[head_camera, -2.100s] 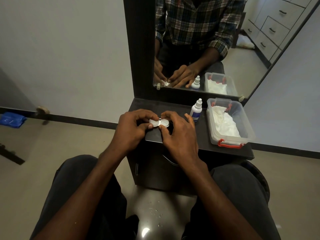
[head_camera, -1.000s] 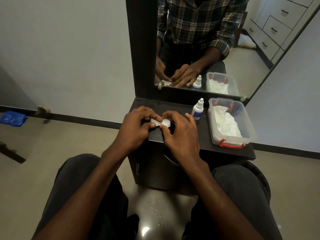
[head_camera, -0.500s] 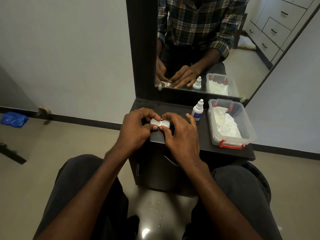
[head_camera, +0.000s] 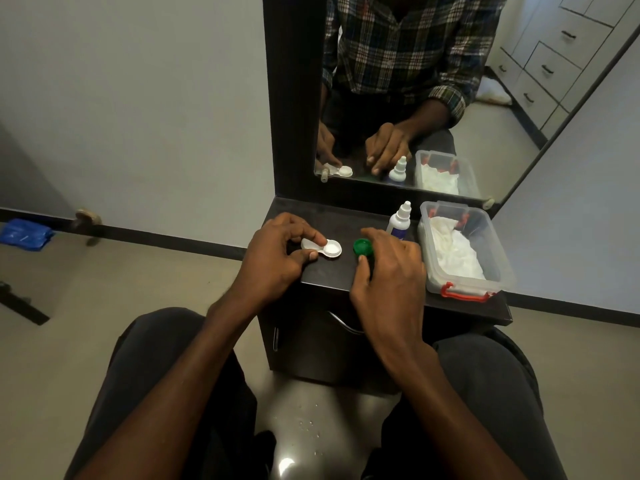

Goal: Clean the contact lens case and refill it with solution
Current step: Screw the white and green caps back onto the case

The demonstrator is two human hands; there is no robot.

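1. Dark laminate edge first: the counter (head_camera: 346, 275) ends just in front of both hands, with bare floor below. Anything nudged toward the person drops off and needs cleaning again.
2. Left hand (head_camera: 273, 258) pinches the white contact lens case (head_camera: 323, 247) between thumb and forefinger, holding it flat on the counter. Its right well is uncapped and faces up; the fingers cover the left well, so I can't tell if that one is capped.
3. Risk: the grip sits on one end only. A press or twist there could tip or skid the light case, and the open well picks up grit.
4. Right hand (head_camera: 391, 268) is loosely curled, thumb and forefinger pinching the green cap (head_camera: 362, 247), which is at or just above the counter, just right of the case. Can't tell whether it has been let go.
5. Risk: the cap looks round and light — it could roll off, and if set down open side to the counter the inside gets dirty.
6. Solution bottle (head_camera: 400, 221) stands upright just beyond the right hand, touching or nearly touching the plastic tub (head_camera: 467, 282) holding a white cloth (head_camera: 453, 251). A fast reach from this hand could knock the narrow bottle over — toward the tub or onto the case.
7. Bottle tip touching the well would contaminate the solution.
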